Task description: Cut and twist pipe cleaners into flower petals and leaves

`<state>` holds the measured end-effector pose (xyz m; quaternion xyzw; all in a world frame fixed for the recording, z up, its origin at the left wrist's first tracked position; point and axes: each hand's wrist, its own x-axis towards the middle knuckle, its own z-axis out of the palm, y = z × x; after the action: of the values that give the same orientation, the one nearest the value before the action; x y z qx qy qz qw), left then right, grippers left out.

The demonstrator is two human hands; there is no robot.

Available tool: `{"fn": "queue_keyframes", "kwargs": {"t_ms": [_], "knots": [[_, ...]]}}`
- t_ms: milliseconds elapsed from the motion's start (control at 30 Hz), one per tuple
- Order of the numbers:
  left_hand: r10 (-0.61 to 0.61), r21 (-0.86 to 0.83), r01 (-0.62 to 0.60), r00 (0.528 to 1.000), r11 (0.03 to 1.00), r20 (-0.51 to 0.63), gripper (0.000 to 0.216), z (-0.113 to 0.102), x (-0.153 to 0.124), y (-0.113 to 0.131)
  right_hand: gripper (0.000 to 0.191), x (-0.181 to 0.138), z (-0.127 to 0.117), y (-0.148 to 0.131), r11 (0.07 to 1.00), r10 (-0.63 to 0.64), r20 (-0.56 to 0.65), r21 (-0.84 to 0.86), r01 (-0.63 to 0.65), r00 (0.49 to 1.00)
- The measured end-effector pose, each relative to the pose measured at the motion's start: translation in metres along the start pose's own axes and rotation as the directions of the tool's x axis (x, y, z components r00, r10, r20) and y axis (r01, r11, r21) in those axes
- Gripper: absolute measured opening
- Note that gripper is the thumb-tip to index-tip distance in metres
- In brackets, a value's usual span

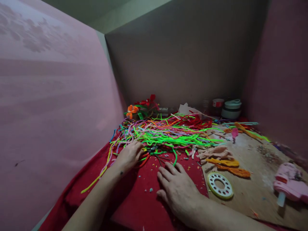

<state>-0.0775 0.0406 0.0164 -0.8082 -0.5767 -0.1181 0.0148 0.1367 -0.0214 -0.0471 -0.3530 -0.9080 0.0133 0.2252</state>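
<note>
My left hand (130, 155) rests at the near edge of a big heap of coloured pipe cleaners (166, 131), its fingers curled down into the strands; what they grip is hidden. Dark scissors or pliers (152, 149) lie just right of it. My right hand (176, 186) lies flat on the red cloth (134, 199), fingers stretched out towards the heap, holding nothing.
A wooden board (255, 166) at right carries orange and tan pipe-cleaner pieces (228, 163), a white-green ring (220, 185) and a pink glue gun (290, 184). Pipe-cleaner flowers (141, 107) and jars (231, 109) stand by the back wall. Pink partitions close in both sides.
</note>
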Motion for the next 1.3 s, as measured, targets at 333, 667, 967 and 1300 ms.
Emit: {"fn": "queue_keyframes", "kwargs": {"t_ms": [333, 667, 967, 1300], "knots": [[0.108, 0.106, -0.089, 0.975, 0.99, -0.194, 0.016, 0.005, 0.081, 0.024, 0.026, -0.005, -0.005, -0.002, 0.998, -0.052, -0.214, 0.018, 0.057, 0.975], [0.241, 0.178, -0.22, 0.964, 0.959, -0.107, 0.02, 0.03, 0.082, 0.025, 0.022, -0.005, 0.005, 0.002, 0.993, -0.113, -0.229, 0.017, 0.12, 0.967], [0.219, 0.152, -0.186, 0.945, 0.971, -0.242, 0.011, 0.028, 0.08, 0.027, 0.021, -0.005, 0.008, 0.001, 0.99, -0.129, -0.255, 0.022, 0.139, 0.958], [0.305, 0.261, -0.255, 0.936, 0.931, -0.173, 0.016, 0.027, 0.067, 0.048, 0.016, -0.005, 0.008, -0.001, 0.99, -0.129, -0.297, 0.021, 0.142, 0.946]]}}
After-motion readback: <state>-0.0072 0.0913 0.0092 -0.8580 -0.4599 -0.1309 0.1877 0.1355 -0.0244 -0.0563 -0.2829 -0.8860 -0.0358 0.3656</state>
